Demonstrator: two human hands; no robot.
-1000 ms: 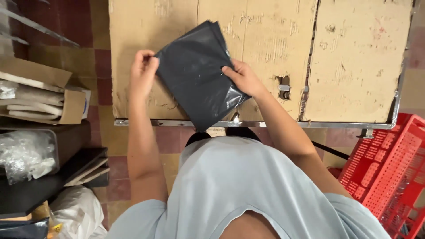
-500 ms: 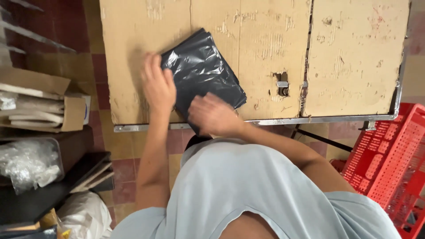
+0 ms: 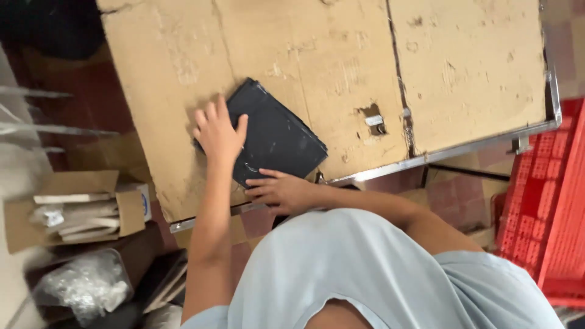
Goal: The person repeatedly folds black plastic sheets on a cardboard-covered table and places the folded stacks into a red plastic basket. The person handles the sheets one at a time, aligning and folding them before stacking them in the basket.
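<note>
A dark grey plastic bag, folded into a flat square, lies on the cardboard-covered table close to its near edge. My left hand rests flat on the bag's left corner, fingers spread. My right hand lies palm down at the bag's near edge by the table's metal rim, its fingers touching the bag.
A red plastic crate stands on the floor at the right. At the left are an open cardboard box with flat items, a clear plastic bag and dark trays. A metal latch shows through a hole in the cardboard.
The bag was held up and spread by both hands; it is folded smaller and pressed flat on the table. The right hand has dropped to the near edge.
</note>
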